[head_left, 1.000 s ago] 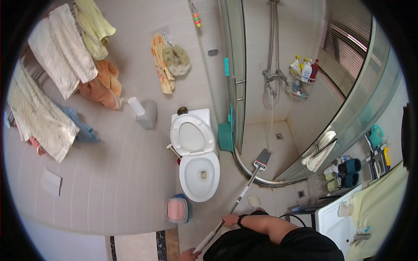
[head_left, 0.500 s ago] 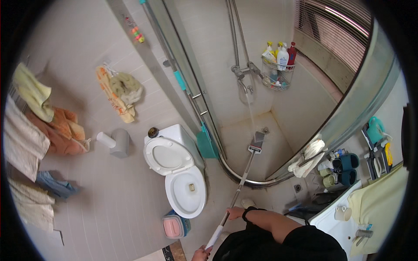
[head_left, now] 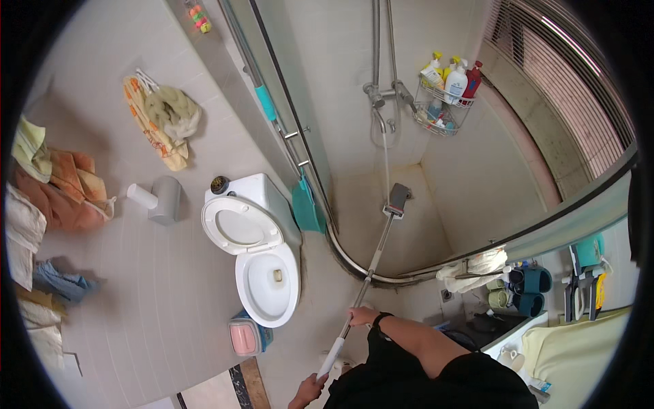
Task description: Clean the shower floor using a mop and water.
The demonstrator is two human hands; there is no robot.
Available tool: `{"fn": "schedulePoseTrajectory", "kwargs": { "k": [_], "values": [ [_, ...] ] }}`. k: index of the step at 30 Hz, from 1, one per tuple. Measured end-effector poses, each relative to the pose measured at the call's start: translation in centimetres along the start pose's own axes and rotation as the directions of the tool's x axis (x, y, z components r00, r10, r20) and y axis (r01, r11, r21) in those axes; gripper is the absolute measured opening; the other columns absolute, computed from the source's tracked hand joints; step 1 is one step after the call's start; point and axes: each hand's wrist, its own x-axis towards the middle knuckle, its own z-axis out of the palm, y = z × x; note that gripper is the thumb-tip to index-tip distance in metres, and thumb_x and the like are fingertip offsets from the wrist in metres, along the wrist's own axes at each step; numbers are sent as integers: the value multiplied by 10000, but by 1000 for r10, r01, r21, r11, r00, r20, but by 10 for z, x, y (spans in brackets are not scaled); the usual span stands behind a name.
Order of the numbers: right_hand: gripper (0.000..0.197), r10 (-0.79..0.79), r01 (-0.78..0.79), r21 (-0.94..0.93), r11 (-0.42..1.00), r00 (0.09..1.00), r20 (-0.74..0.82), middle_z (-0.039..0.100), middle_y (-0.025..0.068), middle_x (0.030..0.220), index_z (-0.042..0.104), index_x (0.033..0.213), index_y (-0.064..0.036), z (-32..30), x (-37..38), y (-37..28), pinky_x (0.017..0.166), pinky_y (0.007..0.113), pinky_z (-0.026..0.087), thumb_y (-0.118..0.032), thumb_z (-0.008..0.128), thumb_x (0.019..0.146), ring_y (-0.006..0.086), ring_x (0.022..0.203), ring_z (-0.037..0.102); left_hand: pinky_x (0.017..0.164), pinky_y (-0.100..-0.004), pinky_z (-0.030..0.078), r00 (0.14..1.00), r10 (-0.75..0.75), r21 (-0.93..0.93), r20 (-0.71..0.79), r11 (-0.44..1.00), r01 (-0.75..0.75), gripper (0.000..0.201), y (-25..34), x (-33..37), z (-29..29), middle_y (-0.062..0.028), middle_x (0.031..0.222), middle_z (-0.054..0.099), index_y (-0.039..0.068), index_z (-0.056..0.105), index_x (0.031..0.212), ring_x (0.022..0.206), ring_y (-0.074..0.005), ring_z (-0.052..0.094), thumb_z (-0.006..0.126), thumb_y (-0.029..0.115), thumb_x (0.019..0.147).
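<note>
My right hand (head_left: pixel 363 316), with a dark band at the wrist, is closed around the metal pole of a flat mop (head_left: pixel 375 262). Lower down, my left hand (head_left: pixel 311 390) grips the white handle end of the same mop. The pole slants up over the curved shower threshold. The grey mop head (head_left: pixel 398 198) rests on the shower floor (head_left: pixel 422 235), in the corner below the tap (head_left: pixel 390 125). A thin stream of water (head_left: pixel 386 163) runs from the tap down to the mop head.
Left stands a toilet (head_left: pixel 267 286) with its lid raised, a pink-topped box (head_left: pixel 244 337) beside it. A teal dustpan (head_left: pixel 308 206) is by the glass door. A wire rack (head_left: pixel 443 112) holds several bottles. White gloves (head_left: pixel 473 269) hang right, above the sink area.
The view has shifted, so the room sits differently in the picture. The mop head now lies under the water stream and is turned slightly. Both hands keep their hold on the pole.
</note>
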Motion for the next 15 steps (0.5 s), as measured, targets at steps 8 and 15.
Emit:
{"fn": "schedulePoseTrajectory", "kwargs": {
  "k": [8, 15],
  "values": [
    [632, 28, -28, -41, 999, 1000, -6, 598, 188, 1001, 461, 1182, -29, 71, 13, 9, 763, 391, 460, -322, 669, 662, 323, 938, 571, 453, -265, 400, 999, 42, 15, -29, 999, -42, 454, -43, -28, 6, -29, 612, 516, 22, 534, 888, 478, -114, 484, 505, 474, 853],
    [583, 25, -17, -71, 997, 994, 109, 605, 173, 869, 444, 1138, -7, 135, -14, -68, 611, 376, 469, -296, 651, 675, 290, 756, 591, 460, -258, 406, 995, 76, 27, -63, 997, -74, 470, -126, -80, -29, -16, 604, 531, 27, 555, 956, 482, -108, 494, 526, 481, 840]
  ]
}}
